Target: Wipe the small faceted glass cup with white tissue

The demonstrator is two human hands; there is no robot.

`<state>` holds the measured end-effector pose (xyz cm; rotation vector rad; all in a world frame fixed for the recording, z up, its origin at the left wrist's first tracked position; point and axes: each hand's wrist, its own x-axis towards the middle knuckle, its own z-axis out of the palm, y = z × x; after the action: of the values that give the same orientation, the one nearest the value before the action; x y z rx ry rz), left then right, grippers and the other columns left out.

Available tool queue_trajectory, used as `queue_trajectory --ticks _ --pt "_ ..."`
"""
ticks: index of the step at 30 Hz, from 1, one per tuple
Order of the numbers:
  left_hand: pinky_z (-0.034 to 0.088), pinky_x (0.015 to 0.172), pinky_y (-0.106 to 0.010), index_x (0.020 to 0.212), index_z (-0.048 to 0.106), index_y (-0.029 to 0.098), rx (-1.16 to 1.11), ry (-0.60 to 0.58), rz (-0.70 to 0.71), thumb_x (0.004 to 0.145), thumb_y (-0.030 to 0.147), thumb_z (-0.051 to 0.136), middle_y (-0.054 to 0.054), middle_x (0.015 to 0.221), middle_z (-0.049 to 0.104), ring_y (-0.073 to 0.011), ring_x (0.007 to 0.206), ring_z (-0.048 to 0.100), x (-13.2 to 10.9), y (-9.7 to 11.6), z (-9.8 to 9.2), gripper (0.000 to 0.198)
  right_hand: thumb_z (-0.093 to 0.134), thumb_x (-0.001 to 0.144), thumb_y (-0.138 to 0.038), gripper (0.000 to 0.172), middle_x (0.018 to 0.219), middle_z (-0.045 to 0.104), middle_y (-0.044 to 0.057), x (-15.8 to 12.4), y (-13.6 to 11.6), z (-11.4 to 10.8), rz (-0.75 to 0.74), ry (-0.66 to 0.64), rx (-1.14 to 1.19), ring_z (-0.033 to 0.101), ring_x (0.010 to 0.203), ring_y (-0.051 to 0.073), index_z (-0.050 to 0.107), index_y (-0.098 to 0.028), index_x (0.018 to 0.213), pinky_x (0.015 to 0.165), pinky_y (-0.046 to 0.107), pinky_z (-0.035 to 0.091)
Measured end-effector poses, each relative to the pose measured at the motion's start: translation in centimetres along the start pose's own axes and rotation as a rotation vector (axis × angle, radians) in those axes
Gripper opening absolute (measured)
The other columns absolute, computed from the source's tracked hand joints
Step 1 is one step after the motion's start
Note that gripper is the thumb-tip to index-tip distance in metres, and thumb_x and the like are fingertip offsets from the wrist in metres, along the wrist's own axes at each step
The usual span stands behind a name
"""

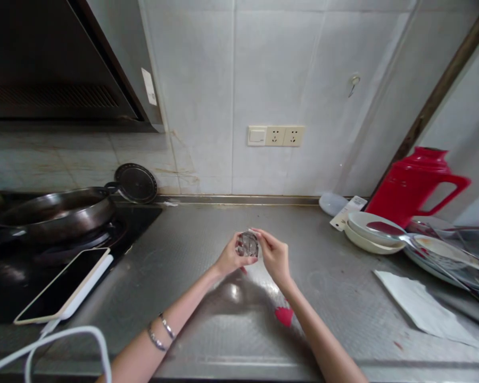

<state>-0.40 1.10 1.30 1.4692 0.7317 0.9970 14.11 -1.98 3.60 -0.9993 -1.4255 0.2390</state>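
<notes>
In the head view my left hand point(232, 256) is closed round a small, roundish, grey see-through object point(248, 244) with a shiny, faceted or crumpled look; its exact kind I cannot make out. The fingers of my right hand point(275, 254) are pinched together at its upper right edge. Whatever lies between those fingertips is hidden. Both hands are above the steel counter point(207, 340). A small red piece point(284, 316) lies on the counter beside my right forearm. Another bit of red point(243, 270) shows just below my left hand.
To the left, a steel pan point(59, 213) sits on the black hob point(8, 298), with a phone point(64, 287) and white cable point(80, 331) in front. On the right stand a red thermos jug point(409, 186), stacked bowls point(371, 246), a plate with utensils and a paper sheet point(419, 306).
</notes>
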Motion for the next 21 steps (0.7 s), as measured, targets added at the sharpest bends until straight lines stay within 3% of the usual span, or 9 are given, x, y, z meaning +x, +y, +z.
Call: queue_trajectory --ticks 6,10,12,16,18,21 --pt "0.051 0.038 -0.021 0.113 0.043 0.019 -0.07 0.083 -0.063 0.061 0.04 0.078 -0.001 0.087 0.056 -0.0105 0.061 0.055 0.2 0.2 0.1 0.067 0.049 0.09 -0.022 0.025 0.102 0.073 0.006 -0.9 -0.6 0.6 -0.202 -0.071 -0.025 0.07 0.094 0.021 0.07 -0.024 0.104 0.082 0.032 0.058" --pt "0.051 0.037 -0.021 0.108 0.042 0.018 -0.066 0.149 -0.092 0.063 0.043 0.076 0.0 0.083 0.055 -0.007 0.054 0.051 0.7 0.7 -0.9 0.062 0.05 0.09 -0.021 0.024 0.095 0.074 0.005 -1.0 -1.2 0.4 -0.215 -0.115 -0.012 0.072 0.085 0.02 0.071 -0.023 0.101 0.075 0.028 0.058" --pt "0.05 0.037 -0.021 0.109 0.041 0.018 -0.05 0.158 -0.098 0.06 0.041 0.078 0.0 0.084 0.055 -0.0069 0.054 0.051 0.8 0.8 -1.2 0.065 0.051 0.09 -0.023 0.022 0.094 0.075 0.005 -0.8 -1.0 0.2 -0.174 -0.041 -0.022 0.072 0.081 0.019 0.071 -0.023 0.1 0.072 0.028 0.059" --pt "0.048 0.038 -0.018 0.11 0.043 0.018 0.01 0.123 -0.129 0.056 0.034 0.082 -0.003 0.089 0.054 -0.0114 0.065 0.056 0.6 0.4 -0.7 0.068 0.053 0.09 -0.025 0.022 0.104 0.072 0.006 -0.1 -0.1 -0.2 -0.144 0.114 -0.036 0.07 0.094 0.022 0.071 -0.023 0.102 0.084 0.036 0.057" --pt "0.047 0.038 -0.016 0.109 0.044 0.017 0.036 0.098 -0.151 0.056 0.031 0.082 -0.004 0.092 0.053 -0.0137 0.071 0.057 0.3 0.2 0.0 0.067 0.053 0.089 -0.024 0.022 0.106 0.071 0.006 0.0 0.4 -0.2 -0.169 0.056 -0.047 0.068 0.098 0.022 0.071 -0.024 0.101 0.088 0.038 0.056" --pt "0.047 0.039 -0.016 0.11 0.045 0.018 0.023 0.081 -0.176 0.056 0.03 0.082 -0.005 0.096 0.052 -0.0139 0.072 0.057 0.0 0.0 1.0 0.066 0.051 0.09 -0.021 0.025 0.106 0.071 0.005 0.0 0.8 0.0 -0.238 -0.135 -0.065 0.067 0.102 0.022 0.071 -0.026 0.104 0.089 0.038 0.056"
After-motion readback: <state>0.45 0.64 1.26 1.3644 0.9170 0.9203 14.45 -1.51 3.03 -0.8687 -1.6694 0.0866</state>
